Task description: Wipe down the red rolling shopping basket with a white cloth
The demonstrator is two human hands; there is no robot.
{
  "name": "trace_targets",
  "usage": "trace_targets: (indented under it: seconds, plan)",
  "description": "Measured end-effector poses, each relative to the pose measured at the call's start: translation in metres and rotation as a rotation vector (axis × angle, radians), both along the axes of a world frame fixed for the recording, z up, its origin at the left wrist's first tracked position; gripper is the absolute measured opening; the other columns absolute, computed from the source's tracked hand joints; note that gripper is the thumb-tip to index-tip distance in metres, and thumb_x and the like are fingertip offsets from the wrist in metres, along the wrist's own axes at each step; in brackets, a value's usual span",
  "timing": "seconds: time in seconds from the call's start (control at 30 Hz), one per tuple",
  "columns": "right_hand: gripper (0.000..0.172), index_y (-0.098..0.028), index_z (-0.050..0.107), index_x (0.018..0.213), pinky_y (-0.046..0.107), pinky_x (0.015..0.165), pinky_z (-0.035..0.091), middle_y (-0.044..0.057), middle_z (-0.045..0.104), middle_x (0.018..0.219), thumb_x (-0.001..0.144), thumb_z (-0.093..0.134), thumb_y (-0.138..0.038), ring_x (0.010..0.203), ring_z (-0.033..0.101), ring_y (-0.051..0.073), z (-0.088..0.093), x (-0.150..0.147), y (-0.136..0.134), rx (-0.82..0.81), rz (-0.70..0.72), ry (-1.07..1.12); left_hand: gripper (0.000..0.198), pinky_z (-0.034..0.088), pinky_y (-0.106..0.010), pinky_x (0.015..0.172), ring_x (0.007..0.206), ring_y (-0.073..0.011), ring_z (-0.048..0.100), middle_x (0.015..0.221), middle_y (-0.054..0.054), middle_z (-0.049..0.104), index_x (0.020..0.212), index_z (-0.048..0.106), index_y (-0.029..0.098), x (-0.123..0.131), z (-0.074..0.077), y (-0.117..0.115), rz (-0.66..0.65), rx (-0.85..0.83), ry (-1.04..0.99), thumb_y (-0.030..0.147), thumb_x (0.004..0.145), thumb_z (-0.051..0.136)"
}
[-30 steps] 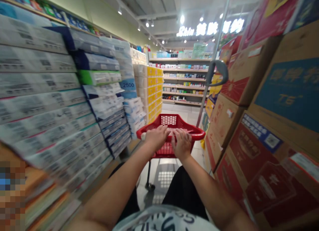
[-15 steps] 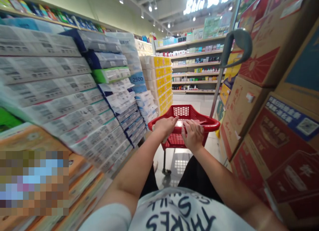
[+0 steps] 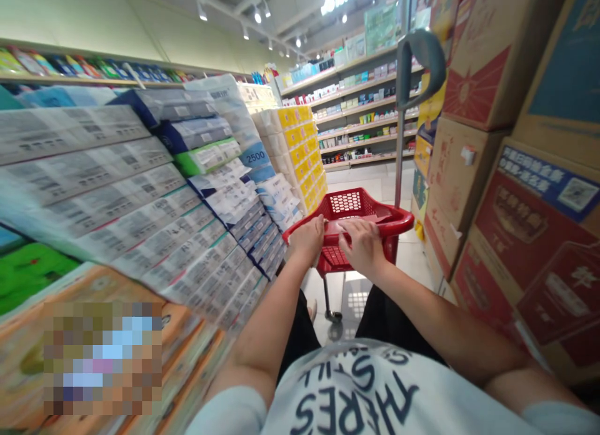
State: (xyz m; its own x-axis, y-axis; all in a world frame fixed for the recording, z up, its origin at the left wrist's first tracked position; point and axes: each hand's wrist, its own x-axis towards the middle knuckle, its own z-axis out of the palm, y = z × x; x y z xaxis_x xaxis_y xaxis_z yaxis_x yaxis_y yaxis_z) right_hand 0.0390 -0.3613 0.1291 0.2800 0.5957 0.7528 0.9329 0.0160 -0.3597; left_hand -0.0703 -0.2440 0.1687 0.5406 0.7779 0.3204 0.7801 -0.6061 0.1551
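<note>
A red plastic shopping cart (image 3: 345, 201) stands in front of me, with holes in its basket walls. My left hand (image 3: 307, 241) is closed around the left part of its handle bar, thumb side up. Over the middle of the same bar, my right hand (image 3: 364, 242) bends its fingers, the palm toward me. A pale pinkish flat thing lies by the handle between and beyond my hands; I cannot make out what it is.
Stacked tissue packs (image 3: 154, 191) line the left side, with yellow-and-white packs (image 3: 300, 154) further on. Cardboard cartons (image 3: 520, 222) rise close on the right. A grey loop handle on a pole (image 3: 400, 154) stands near the cart's right. Stocked shelves (image 3: 360, 107) cross the far end.
My left hand's fingers, stretched out over the handle before, are now curled round it. My view has tilted and turned slightly, and the pole appears further left. The right hand stays on the bar.
</note>
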Motion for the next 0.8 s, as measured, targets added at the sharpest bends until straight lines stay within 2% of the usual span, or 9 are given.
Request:
trace_targets:
  seconds: [0.1, 0.2, 0.33, 0.4, 0.5, 0.6, 0.67, 0.73, 0.8]
  plan:
    - [0.053, -0.011, 0.044, 0.14, 0.037, 0.107, 0.034, 0.011, 0.053, 0.138, 0.09, 0.05, -0.025, 0.123, 0.05, 0.022, 0.014, -0.009, 0.002, -0.062, 0.157, -0.05, 0.044, 0.047, -0.03, 0.09, 0.101, -0.0193, 0.065, 0.107, -0.008, 0.069, 0.109, 0.064, 0.021, 0.0, 0.0, -0.002, -0.03, -0.064, -0.173, 0.043, 0.101, 0.027]
    - [0.063, -0.01, 0.039, 0.144, 0.045, 0.112, 0.029, 0.013, 0.047, 0.144, 0.086, 0.055, -0.028, 0.133, 0.042, 0.028, 0.015, -0.015, 0.009, -0.165, 0.153, -0.097, 0.038, 0.045, -0.03, 0.098, 0.108, -0.0185, 0.062, 0.113, -0.008, 0.067, 0.108, 0.064, 0.018, 0.009, 0.006, -0.005, -0.13, -0.219, -0.5, 0.037, 0.099, 0.033]
    - [0.065, -0.011, 0.039, 0.144, 0.049, 0.112, 0.031, 0.016, 0.047, 0.143, 0.083, 0.056, -0.026, 0.135, 0.039, 0.03, 0.014, -0.015, 0.017, -0.16, 0.181, 0.031, 0.048, 0.045, -0.03, 0.103, 0.117, -0.0158, 0.058, 0.125, -0.011, 0.061, 0.13, 0.05, 0.012, 0.025, 0.009, -0.024, -0.425, -0.663, -1.073, 0.038, 0.101, 0.022]
    - [0.064, -0.012, 0.039, 0.143, 0.043, 0.109, 0.037, 0.015, 0.046, 0.144, 0.083, 0.055, -0.023, 0.134, 0.042, 0.026, 0.02, -0.009, 0.018, -0.053, 0.239, 0.156, 0.051, 0.041, -0.03, 0.109, 0.128, -0.0163, 0.05, 0.136, -0.01, 0.053, 0.136, 0.044, 0.014, 0.029, 0.01, -0.036, -0.559, -0.758, -1.175, 0.044, 0.101, 0.024]
    - [0.051, -0.014, 0.045, 0.135, 0.035, 0.097, 0.047, 0.013, 0.054, 0.134, 0.085, 0.051, -0.024, 0.12, 0.054, 0.022, 0.034, 0.005, 0.012, 0.106, 0.324, 0.253, 0.052, 0.03, -0.035, 0.118, 0.139, -0.0196, 0.037, 0.146, -0.008, 0.043, 0.138, 0.045, 0.018, 0.025, 0.016, -0.053, -0.61, -0.629, -1.046, 0.051, 0.098, 0.036]
    - [0.033, -0.015, 0.055, 0.118, 0.033, 0.089, 0.048, 0.01, 0.063, 0.115, 0.087, 0.05, -0.024, 0.103, 0.059, 0.021, 0.049, 0.02, 0.002, 0.151, 0.228, 0.183, 0.049, 0.02, -0.042, 0.122, 0.142, -0.0237, 0.03, 0.147, -0.008, 0.041, 0.131, 0.052, 0.021, 0.004, 0.033, -0.084, -0.585, -0.267, -0.877, 0.051, 0.093, 0.049]
    - [0.021, -0.016, 0.06, 0.103, 0.036, 0.093, 0.044, 0.009, 0.065, 0.101, 0.085, 0.052, -0.023, 0.1, 0.057, 0.023, 0.052, 0.027, -0.002, 0.08, 0.088, 0.052, 0.035, 0.029, -0.045, 0.119, 0.137, -0.0237, 0.038, 0.14, -0.005, 0.048, 0.121, 0.059, 0.026, -0.02, 0.048, -0.114, -0.662, -0.07, -0.865, 0.046, 0.095, 0.047]
    - [0.014, -0.017, 0.063, 0.094, 0.04, 0.096, 0.04, 0.008, 0.065, 0.093, 0.084, 0.054, -0.024, 0.101, 0.055, 0.025, 0.048, 0.029, -0.003, -0.053, -0.002, -0.091, 0.032, 0.041, -0.048, 0.11, 0.125, -0.0232, 0.05, 0.123, -0.003, 0.059, 0.121, 0.057, 0.034, -0.054, 0.061, -0.146, -0.771, 0.014, -0.829, 0.045, 0.097, 0.039]
    - [0.019, -0.017, 0.063, 0.1, 0.04, 0.097, 0.038, 0.009, 0.064, 0.102, 0.085, 0.056, -0.026, 0.106, 0.053, 0.026, 0.038, 0.027, 0.002, -0.162, -0.018, -0.183, 0.038, 0.046, -0.052, 0.104, 0.117, -0.0265, 0.055, 0.11, -0.001, 0.064, 0.129, 0.05, 0.043, -0.093, 0.071, -0.171, -0.726, 0.131, -0.668, 0.052, 0.094, 0.039]
